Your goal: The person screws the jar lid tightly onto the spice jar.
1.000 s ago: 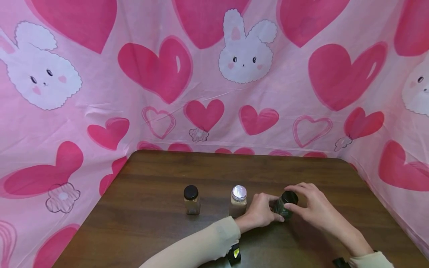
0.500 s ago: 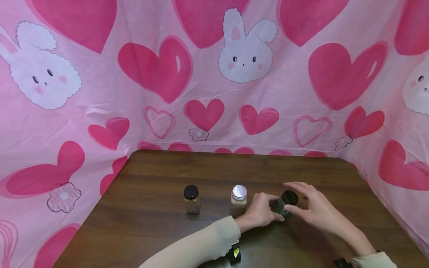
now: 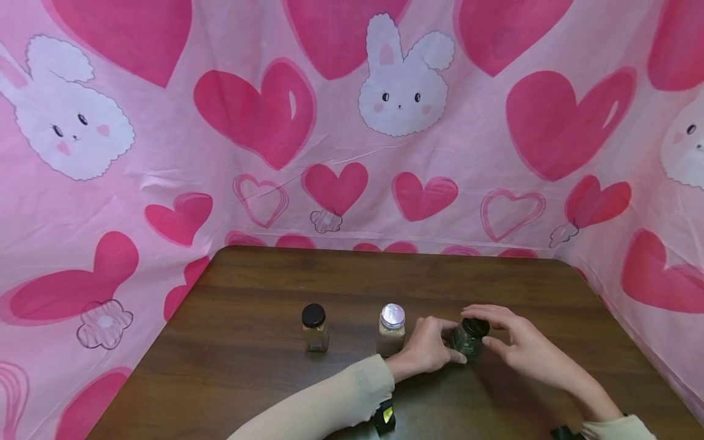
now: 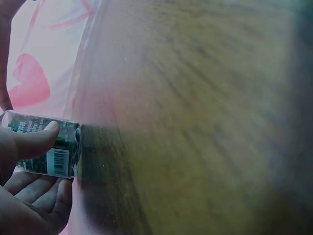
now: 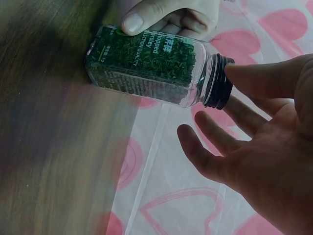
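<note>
A clear square jar of chopped parsley [image 5: 151, 63] with green flakes stands on the table at the right. My left hand [image 3: 426, 347] grips its body, thumb on one side and fingers on the other; the left wrist view shows a barcode label [image 4: 59, 162] beside the thumb. At the jar's top, my right hand [image 3: 522, 342] pinches the black lid [image 5: 220, 82] between thumb and index finger, while its other fingers spread below in the right wrist view. Left of my left hand stands a silver-topped jar [image 3: 392, 327] with pale contents, partly hidden.
Another jar with a black lid [image 3: 315, 328] and brownish contents stands farther left on the brown wooden table [image 3: 264, 281]. Pink fabric with hearts and rabbits [image 3: 341, 140] hangs behind and beside the table. Black wrist devices [image 3: 385, 417] sit at both sleeves.
My right fingers lifted from the lid half a second ago and are back against its far edge. The right thumb has shifted right around the lid. My left hand and the jars stay put.
</note>
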Demonstrator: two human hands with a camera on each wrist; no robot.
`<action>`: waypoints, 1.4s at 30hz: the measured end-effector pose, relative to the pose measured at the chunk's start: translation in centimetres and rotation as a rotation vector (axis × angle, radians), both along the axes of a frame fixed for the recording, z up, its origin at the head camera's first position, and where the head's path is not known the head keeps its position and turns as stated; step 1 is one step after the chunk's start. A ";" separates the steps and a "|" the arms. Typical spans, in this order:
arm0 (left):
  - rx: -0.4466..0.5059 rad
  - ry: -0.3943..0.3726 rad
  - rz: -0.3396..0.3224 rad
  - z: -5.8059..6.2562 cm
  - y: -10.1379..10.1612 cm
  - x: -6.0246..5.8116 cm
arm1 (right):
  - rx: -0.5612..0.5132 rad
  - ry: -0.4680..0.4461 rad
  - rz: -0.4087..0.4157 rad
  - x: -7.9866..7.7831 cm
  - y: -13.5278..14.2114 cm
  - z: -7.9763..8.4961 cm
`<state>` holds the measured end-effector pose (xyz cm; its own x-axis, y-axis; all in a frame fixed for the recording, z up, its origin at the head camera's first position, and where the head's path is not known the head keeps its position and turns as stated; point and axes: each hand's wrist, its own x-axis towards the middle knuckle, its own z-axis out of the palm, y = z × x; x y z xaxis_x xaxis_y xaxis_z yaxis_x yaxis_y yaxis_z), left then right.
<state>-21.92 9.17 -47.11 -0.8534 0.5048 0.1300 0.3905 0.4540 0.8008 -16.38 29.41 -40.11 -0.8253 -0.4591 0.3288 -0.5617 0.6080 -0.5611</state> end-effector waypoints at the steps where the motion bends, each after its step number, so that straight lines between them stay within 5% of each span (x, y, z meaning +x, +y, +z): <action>1: 0.001 -0.002 0.001 0.0 0.0 0.0 | 0.001 -0.003 0.000 0.0 0.0 0.0; 42: 0.029 -0.025 -0.012 -0.4 0.0 0.0 | 0.039 -0.033 -0.088 -0.3 0.0 0.2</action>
